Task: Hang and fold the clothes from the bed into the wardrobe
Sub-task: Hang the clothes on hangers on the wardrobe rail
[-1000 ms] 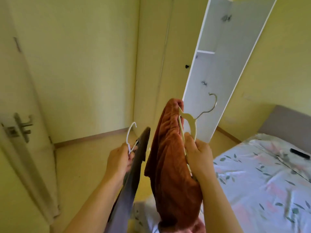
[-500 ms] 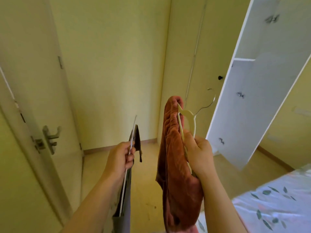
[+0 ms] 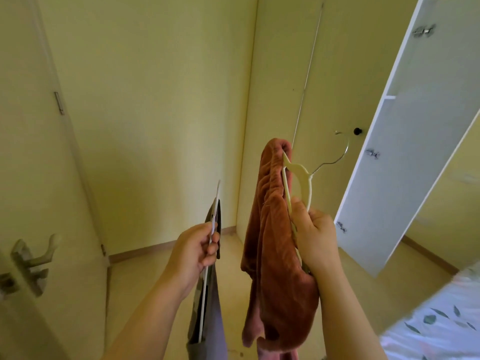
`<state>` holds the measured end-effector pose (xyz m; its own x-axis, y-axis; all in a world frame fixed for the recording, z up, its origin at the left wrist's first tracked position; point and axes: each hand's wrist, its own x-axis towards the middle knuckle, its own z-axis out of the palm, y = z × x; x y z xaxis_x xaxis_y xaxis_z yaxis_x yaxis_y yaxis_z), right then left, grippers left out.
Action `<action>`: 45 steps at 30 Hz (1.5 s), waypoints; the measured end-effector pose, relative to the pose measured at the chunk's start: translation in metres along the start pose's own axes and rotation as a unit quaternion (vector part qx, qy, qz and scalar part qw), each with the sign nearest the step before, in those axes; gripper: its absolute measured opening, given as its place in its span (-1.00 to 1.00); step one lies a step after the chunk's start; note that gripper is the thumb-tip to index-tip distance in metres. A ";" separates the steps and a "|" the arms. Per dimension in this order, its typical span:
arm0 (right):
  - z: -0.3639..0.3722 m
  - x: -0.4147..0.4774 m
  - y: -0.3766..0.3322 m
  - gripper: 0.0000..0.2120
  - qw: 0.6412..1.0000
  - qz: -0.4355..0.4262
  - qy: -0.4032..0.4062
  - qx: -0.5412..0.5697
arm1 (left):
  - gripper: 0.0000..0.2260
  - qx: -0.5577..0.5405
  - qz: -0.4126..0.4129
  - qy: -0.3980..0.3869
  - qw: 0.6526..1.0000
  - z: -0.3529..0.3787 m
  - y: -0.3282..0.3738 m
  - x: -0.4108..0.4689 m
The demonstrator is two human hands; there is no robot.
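Far left, gripped in the left hand point(image 3: 193, 252): thin white hanger point(image 3: 215, 214), edge-on, held in mid-air above the floor. Draped from it, grey garment point(image 3: 217, 315). Looks light, limp and smooth, so likely to slide; safest held at the hanger neck.

Centre: rust-brown plush garment point(image 3: 275, 255), thick and soft, probably heavier. Bunched over one arm of the cream hanger point(image 3: 298, 168), wire hook free. Clamped in the right hand point(image 3: 313, 240), cloth pinned against plastic. Best lifted by the hook.

Right: open wardrobe door point(image 3: 405, 152). Bed point(image 3: 441, 326) at the lower right.

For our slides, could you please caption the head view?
Left hand holds a grey garment on a white hanger; right hand, a rust garment on a cream hanger, by the wardrobe door.
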<state>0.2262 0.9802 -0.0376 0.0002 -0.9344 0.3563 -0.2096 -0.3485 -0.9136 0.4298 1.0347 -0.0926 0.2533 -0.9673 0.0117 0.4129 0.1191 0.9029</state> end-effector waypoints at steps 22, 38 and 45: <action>-0.050 0.147 0.106 -0.52 0.976 0.092 0.165 -0.107 | -0.91 -0.001 -0.102 -0.163 0.981 0.122 -0.056 0.219; -0.130 0.230 0.189 -0.51 0.881 0.228 0.369 -0.190 | -0.90 0.004 -0.290 -0.387 0.875 0.266 -0.155 0.346; -0.142 0.241 0.200 -0.51 0.816 0.259 0.460 -0.236 | -0.81 -0.026 -0.412 -0.509 0.755 0.302 -0.179 0.353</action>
<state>0.0453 0.6956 -0.1067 -0.8962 -0.4206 0.1414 -0.3024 0.3459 -0.8882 0.1807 0.6039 -0.1202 -0.9018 -0.3855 -0.1954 0.1049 -0.6337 0.7664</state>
